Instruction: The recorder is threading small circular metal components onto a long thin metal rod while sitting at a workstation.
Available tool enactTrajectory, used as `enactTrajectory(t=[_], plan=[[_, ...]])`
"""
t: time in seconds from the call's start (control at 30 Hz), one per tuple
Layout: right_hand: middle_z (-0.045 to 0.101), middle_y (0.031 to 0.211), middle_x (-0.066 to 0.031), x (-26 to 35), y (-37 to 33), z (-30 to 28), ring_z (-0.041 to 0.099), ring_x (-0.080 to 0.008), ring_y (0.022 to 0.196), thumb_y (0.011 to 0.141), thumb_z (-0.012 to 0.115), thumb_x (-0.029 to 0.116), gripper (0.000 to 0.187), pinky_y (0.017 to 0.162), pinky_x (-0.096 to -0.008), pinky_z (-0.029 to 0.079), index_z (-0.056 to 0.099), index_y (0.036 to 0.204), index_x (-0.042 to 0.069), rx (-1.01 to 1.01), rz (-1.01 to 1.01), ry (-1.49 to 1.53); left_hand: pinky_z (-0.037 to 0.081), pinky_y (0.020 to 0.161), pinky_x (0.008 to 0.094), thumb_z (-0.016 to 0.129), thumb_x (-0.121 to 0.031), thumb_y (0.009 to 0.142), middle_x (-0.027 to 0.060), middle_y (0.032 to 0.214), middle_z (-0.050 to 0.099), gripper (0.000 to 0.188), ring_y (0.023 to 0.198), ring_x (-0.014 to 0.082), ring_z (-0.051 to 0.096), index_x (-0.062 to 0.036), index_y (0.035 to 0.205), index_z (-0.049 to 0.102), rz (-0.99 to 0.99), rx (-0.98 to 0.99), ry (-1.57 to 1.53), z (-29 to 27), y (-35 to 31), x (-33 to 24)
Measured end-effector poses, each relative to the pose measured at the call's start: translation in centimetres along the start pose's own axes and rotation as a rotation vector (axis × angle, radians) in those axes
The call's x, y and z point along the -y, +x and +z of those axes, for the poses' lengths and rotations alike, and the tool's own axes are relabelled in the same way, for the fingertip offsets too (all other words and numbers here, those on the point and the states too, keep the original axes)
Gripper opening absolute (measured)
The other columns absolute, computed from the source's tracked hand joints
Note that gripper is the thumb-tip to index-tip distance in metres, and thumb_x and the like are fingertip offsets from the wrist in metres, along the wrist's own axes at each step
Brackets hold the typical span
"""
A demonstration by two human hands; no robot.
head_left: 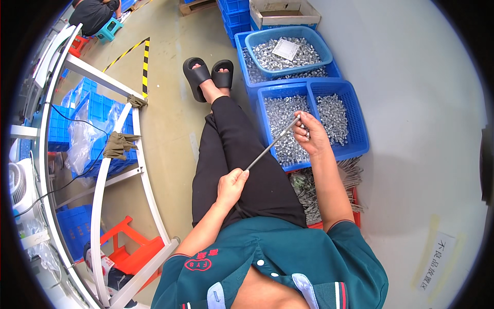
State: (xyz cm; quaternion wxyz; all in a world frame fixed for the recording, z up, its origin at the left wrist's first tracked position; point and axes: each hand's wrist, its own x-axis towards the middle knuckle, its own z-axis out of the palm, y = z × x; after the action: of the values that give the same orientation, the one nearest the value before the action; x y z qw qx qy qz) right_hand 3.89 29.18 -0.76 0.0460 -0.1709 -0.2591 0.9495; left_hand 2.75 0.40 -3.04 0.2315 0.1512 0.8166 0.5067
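A: From the left, the white frame [95, 74] stands by the edge, blue crates [98, 108] behind its bars, a red stool [134, 257] low down; a strip of floor [167, 134] runs between frame and black trousers [211, 170].

B: Now the middle; the left hand [231, 188] is wrapped tight around the lower end of a thin grey rod [271, 147], over the thighs; the rod slants up to the right hand [311, 134], fingers drawn in narrow, thumb and forefinger pinching its upper end.

A: And the room there?

B: The right hand is above the two-part blue basket [362, 129], near its divider; metal fittings [285, 110] fill much of both compartments; a pale surface [417, 129] borders it on the right.

A: What's hard to make out?

B: Left to right again; the lens's dark rim cuts off the frame; the left fist hides the rod's lower tip; a small bright piece [307, 135] shows among the right fingers, too small to identify; the right forearm covers part of the loose rods [309, 195] below the basket.
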Motion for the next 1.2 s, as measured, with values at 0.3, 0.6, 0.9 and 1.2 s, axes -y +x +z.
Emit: enactTrajectory(t=[0.3, 0.6, 0.9, 1.2], plan=[[0.048, 0.068, -0.0008, -0.2, -0.3, 2.1, 0.039, -0.0046, 0.049, 0.086, 0.059, 0.014, 0.017, 0.037, -0.0160, 0.025, 0.057, 0.095, 0.000, -0.228, -0.192, -0.322, 0.033, 0.045, 0.0336, 0.056, -0.028, 0.088, 0.0098, 0.051, 0.038, 0.036, 0.044, 0.0190, 0.035, -0.0027, 0.064, 0.046, 0.026, -0.049, 0.029, 0.5, 0.1, -0.8], [0.047, 0.071, -0.0001, -1.9, -1.4, 3.7, 0.037, -0.0034, 0.049, 0.087, 0.058, 0.018, 0.025, 0.038, -0.0157, 0.025, 0.057, 0.102, -0.003, -0.119, 0.004, -0.311, 0.031, 0.046, 0.0318, 0.055, -0.028, 0.089, 0.0063, 0.051, 0.036, 0.038, 0.048, 0.0119, 0.033, -0.0017, 0.064, 0.044, -0.040, -0.002, -0.048, 0.7, 1.4, -1.8], [0.049, 0.074, -0.0048, 0.2, -0.2, 0.2, 0.037, -0.0057, 0.049, 0.090, 0.048, 0.014, 0.027, 0.036, -0.0158, 0.027, 0.050, 0.108, -0.005, -0.074, 0.121, -0.019, 0.030, 0.045, 0.0308, 0.056, -0.028, 0.089, 0.0052, 0.051, 0.033, 0.038, 0.049, 0.0101, 0.030, -0.0019, 0.064, 0.043, -0.037, 0.018, -0.080, 0.5, 0.8, -0.8], [0.047, 0.064, -0.0016, 1.2, -0.1, -0.1, 0.037, -0.0053, 0.045, 0.093, 0.049, 0.022, 0.022, 0.034, -0.0164, 0.027, 0.057, 0.091, 0.002, 0.007, 0.098, 0.049, 0.031, 0.044, 0.0323, 0.056, -0.027, 0.088, 0.0082, 0.050, 0.037, 0.035, 0.045, 0.0135, 0.034, -0.0018, 0.066, 0.047, 0.000, 0.022, -0.006, -0.1, 0.0, -0.3]])
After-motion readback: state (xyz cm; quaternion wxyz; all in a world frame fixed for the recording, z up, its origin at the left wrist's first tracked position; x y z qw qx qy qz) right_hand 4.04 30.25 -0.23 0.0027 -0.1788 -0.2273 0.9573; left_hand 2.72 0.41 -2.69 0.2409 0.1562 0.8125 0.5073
